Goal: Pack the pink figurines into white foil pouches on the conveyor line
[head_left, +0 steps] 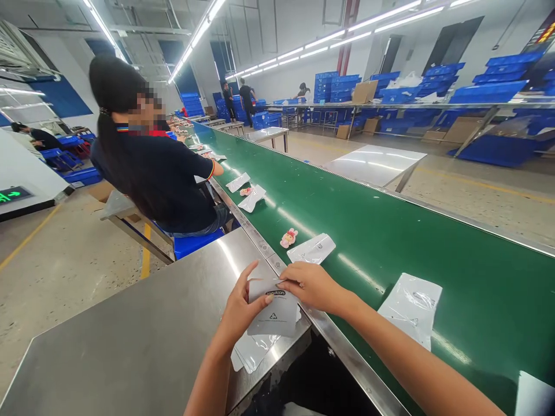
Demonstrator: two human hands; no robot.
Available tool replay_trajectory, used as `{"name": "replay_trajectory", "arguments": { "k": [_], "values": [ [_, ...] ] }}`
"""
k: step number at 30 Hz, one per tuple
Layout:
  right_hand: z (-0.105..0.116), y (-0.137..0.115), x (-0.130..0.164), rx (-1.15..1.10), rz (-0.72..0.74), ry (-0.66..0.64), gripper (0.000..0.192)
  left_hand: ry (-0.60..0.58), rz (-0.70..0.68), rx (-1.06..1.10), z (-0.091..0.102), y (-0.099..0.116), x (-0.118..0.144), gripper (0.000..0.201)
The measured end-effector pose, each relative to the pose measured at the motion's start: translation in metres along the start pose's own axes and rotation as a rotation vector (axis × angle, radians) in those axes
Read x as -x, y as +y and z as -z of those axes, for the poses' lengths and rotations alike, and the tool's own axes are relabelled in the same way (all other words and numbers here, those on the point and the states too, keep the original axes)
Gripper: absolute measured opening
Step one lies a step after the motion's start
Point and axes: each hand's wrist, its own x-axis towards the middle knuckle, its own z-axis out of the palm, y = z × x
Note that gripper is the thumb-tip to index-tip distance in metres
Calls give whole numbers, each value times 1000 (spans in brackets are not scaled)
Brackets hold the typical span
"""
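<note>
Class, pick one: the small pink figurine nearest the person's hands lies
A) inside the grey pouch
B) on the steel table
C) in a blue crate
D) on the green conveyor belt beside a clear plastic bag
D: the small pink figurine rests on the green conveyor belt, next to a clear plastic bag.

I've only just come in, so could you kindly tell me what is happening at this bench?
A person holds a small white pouch in both hands: the left hand supports it from the side, the right hand pinches its top edge. More pouches lie under it on the steel table. On the green conveyor belt beside it sit a small pink figure, a clear bag and another bag. A co-worker sits further along.
</note>
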Motion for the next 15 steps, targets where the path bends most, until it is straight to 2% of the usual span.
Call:
{"name": "replay_trajectory", "arguments": {
  "k": [1,3,5,8,10,12,15],
  "values": [
    [5,-3,-1,-15,0,-10,22,-73,36,96,1,-2,-1,81],
    [14,-7,-5,-66,-10,-46,21,-197,108,236,-1,-10,-2,72],
    [20,-3,-16,-142,-85,-93,20,-220,172,349,-6,-17,-4,53],
    [25,23,-43,-172,-347,-43,29,-110,250,496,-18,-20,-7,45],
    [27,50,-62,-85,-570,70,39,-25,259,549,-25,-18,-8,47],
    [27,76,-74,-18,-730,111,37,48,245,577,-31,-16,-10,48],
    [23,98,-78,-39,-818,34,30,62,230,573,-37,-18,-11,46]
  ]
}}
